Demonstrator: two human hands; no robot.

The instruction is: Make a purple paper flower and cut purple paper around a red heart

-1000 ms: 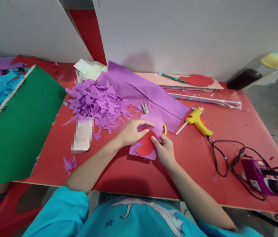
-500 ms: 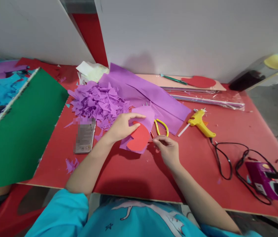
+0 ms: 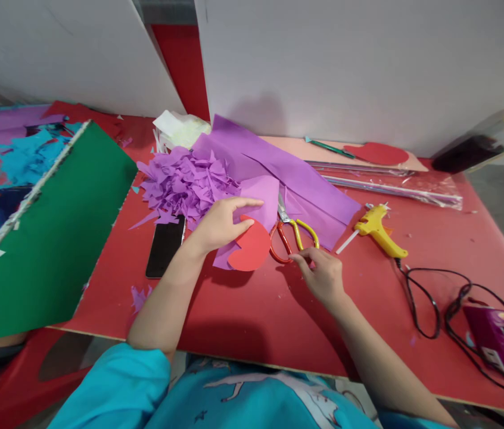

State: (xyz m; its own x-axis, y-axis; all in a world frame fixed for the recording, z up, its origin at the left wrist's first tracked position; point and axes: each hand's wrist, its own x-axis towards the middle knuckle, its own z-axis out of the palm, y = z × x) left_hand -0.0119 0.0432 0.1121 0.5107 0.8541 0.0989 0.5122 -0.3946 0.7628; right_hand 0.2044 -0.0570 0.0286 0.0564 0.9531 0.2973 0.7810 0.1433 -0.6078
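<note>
My left hand [image 3: 220,223] pinches a red paper heart [image 3: 252,249] together with a purple paper piece [image 3: 263,199], holding them just above the red table [image 3: 243,316]. Right of the heart lie scissors [image 3: 291,229] with one red and one yellow handle loop. My right hand [image 3: 321,274] reaches toward the handles, fingertips at the near edge of the loops, fingers curled and holding nothing that I can see.
A heap of purple paper scraps [image 3: 184,185] and purple sheets [image 3: 288,179] lie behind. A black phone [image 3: 165,245] lies left. A yellow glue gun [image 3: 379,229] with black cord [image 3: 431,298] is right, a green board [image 3: 50,226] far left.
My left hand lifted the heart and purple piece leftward, uncovering the scissors. My right hand let go of the paper and moved right toward the scissor handles.
</note>
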